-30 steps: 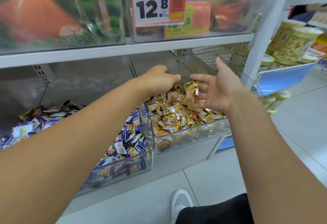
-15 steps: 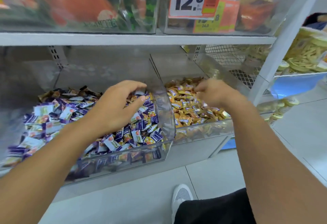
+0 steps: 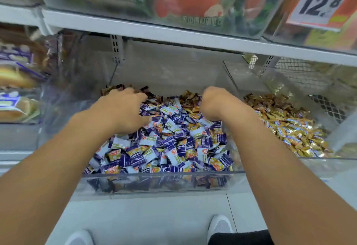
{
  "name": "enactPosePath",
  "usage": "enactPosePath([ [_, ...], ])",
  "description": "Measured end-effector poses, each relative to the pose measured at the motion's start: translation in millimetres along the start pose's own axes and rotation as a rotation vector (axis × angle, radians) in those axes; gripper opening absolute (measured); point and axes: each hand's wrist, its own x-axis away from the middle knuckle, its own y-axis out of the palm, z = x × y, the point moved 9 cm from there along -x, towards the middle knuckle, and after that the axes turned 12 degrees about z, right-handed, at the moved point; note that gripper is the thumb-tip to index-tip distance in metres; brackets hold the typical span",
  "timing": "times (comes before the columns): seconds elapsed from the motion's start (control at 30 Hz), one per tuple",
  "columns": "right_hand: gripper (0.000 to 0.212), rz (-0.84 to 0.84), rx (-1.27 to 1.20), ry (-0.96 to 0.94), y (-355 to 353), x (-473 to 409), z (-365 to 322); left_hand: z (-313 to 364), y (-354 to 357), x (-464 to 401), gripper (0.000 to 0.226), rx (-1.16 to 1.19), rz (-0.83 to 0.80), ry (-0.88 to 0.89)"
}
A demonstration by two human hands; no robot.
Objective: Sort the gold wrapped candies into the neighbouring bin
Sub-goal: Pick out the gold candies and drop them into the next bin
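Gold wrapped candies: strays lodged at the far edge of the centre bin, among purple-and-white sweets; main stock heaped in the neighbouring bin, right of the divider. Right hand: half a second ago over the gold heap, now across the divider, fingers curled under at the strays, contents not visible. Left hand: fingers spread, resting on the pile, far-left. Judgement: drop completed, next pickup starting.
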Motion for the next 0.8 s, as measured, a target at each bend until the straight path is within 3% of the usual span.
enactPosePath([
  [0.1, 0.030, -0.116, 0.002, -0.019, 21.9, -22.4, -16.3, -9.2, 26.3, 3.1, 0.088, -0.051, -0.172, -0.029],
  [0.27, 0.056, -0.176, -0.325, 0.078, 14.0, -42.9, -27.1, -14.0, 20.1, 1.3, 0.091, 0.008, -0.166, -0.010],
  [0.47, 0.095, -0.451, -0.539, 0.394, 57.6, -58.1, -10.2, -24.1, 25.4, 9.0, 0.092, 0.051, -0.141, 0.012],
  [0.63, 0.072, -0.473, -0.673, 0.327, 52.7, -47.5, -33.2, -20.1, 20.2, 5.6, 0.091, 0.134, -0.124, -0.018],
  [0.8, 0.072, -0.485, -0.686, 0.268, 37.4, -30.3, -42.7, -12.8, 6.1, 6.8, 0.108, 0.251, -0.125, -0.022],
])
